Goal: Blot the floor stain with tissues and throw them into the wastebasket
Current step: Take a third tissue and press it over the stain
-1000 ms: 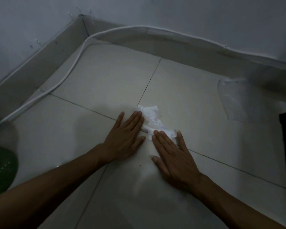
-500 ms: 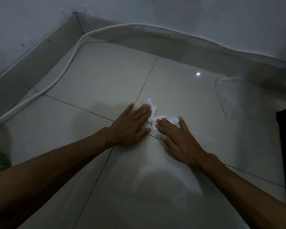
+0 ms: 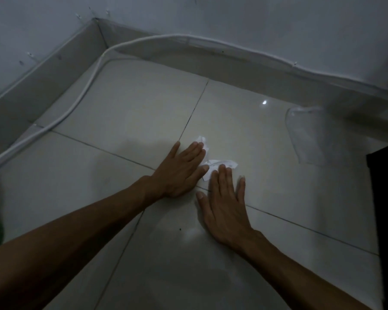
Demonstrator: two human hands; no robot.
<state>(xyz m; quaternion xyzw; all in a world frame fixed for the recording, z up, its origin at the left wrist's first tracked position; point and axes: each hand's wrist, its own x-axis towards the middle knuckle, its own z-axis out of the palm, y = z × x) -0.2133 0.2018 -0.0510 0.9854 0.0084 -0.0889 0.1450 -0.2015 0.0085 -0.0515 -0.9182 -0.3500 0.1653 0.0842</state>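
Dim room corner, glossy pale floor tiles (image 3: 126,108), a white cable (image 3: 81,97) along the skirting; left hand (image 3: 179,171) and right hand (image 3: 224,206) press flat-fingered on crumpled tissue (image 3: 222,163) at the grout joint

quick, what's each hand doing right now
Left hand: open, fingers flat, pressing the tissue to the floor.
Right hand: open, fingertips flat on the same tissue.
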